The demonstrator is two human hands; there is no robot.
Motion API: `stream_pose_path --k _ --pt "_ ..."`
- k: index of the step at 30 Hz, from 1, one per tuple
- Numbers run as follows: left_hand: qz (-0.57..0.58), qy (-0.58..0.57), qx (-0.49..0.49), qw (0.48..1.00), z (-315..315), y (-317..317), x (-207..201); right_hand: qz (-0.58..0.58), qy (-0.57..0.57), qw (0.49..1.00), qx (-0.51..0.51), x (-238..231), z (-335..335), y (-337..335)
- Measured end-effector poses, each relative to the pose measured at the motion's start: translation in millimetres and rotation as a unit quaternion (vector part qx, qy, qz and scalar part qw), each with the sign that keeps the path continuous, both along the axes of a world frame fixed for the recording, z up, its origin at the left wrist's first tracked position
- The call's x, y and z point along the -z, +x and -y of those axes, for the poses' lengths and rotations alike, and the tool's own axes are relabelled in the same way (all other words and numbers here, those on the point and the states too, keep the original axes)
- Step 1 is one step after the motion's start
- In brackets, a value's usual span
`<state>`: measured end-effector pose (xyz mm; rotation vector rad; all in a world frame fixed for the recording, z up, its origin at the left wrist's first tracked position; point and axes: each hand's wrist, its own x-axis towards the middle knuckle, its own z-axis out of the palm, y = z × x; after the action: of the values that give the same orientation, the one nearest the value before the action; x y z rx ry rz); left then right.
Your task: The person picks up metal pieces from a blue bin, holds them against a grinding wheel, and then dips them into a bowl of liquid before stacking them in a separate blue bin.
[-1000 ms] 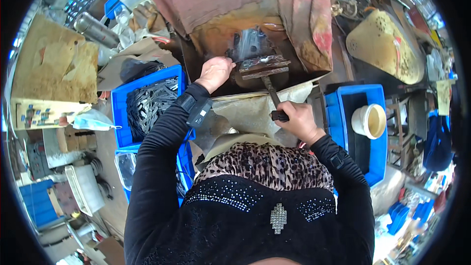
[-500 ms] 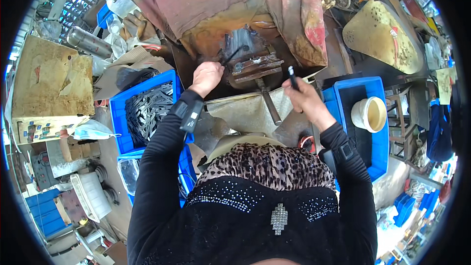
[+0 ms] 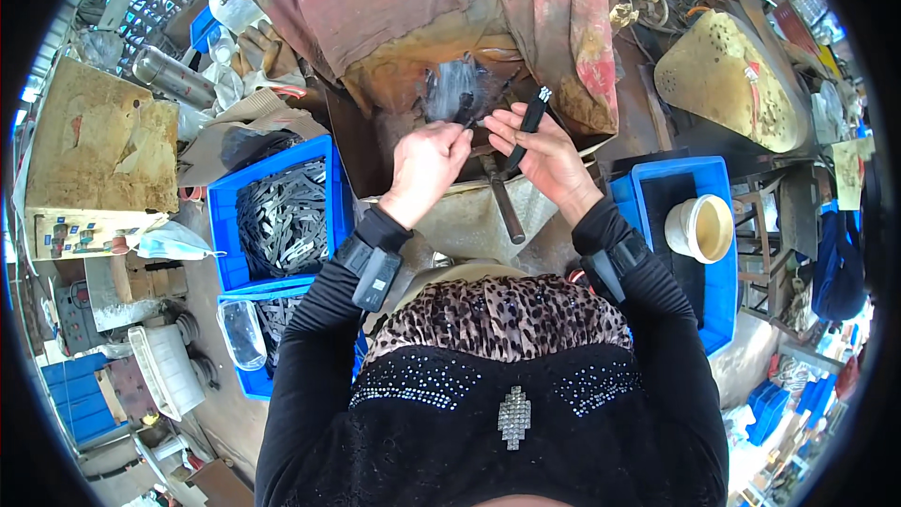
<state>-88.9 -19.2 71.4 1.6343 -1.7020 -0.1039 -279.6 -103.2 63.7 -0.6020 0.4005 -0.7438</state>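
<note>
In front of my body both hands meet above the near edge of a draped work box. My left hand [image 3: 427,164] is closed in a pinch on a small dark piece, mostly hidden by the fingers. Beside it my right hand [image 3: 549,160], palm turned up, keeps a black pen-like stick [image 3: 531,127] with a whitish tip against its fingers, tip pointing away from me. The right fingertips reach to the dark piece. Below the hands a metal bar handle [image 3: 507,207] sticks out toward me. Behind them is a whitish-grey, blurred patch [image 3: 457,84]; the metal clamp there is largely hidden.
Stained red-brown cloth [image 3: 404,0] covers the box. At left stands a blue bin [image 3: 218,225] of flat metal strips, with another blue bin [image 3: 253,385] nearer me. A blue crate [image 3: 718,319] holding a cream bucket [image 3: 685,230] stands at right.
My hands have come together from either side of the clamp. The left moved right with its dark piece; the right moved left and turned palm up, still with the black stick.
</note>
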Motion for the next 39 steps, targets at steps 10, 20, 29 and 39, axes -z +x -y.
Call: stream_pose_path --k 10,20,29,39 --pt "0.017 -0.004 0.075 0.997 -8.1 -18.9 18.7 -0.034 0.045 0.998 0.029 21.5 6.0 6.6" --pt "-0.283 0.206 -0.010 0.937 23.3 77.0 66.0 -0.365 -0.340 0.863 -0.082 -11.0 -34.9 -47.3" --pt "-0.032 0.139 0.118 0.983 56.0 79.8 125.6 -0.423 -0.340 0.839 -0.042 19.4 -56.4 -77.9" --pt "0.080 0.130 0.174 0.973 60.8 87.2 119.6 -0.303 -0.059 0.951 0.026 17.9 -24.1 -87.0"
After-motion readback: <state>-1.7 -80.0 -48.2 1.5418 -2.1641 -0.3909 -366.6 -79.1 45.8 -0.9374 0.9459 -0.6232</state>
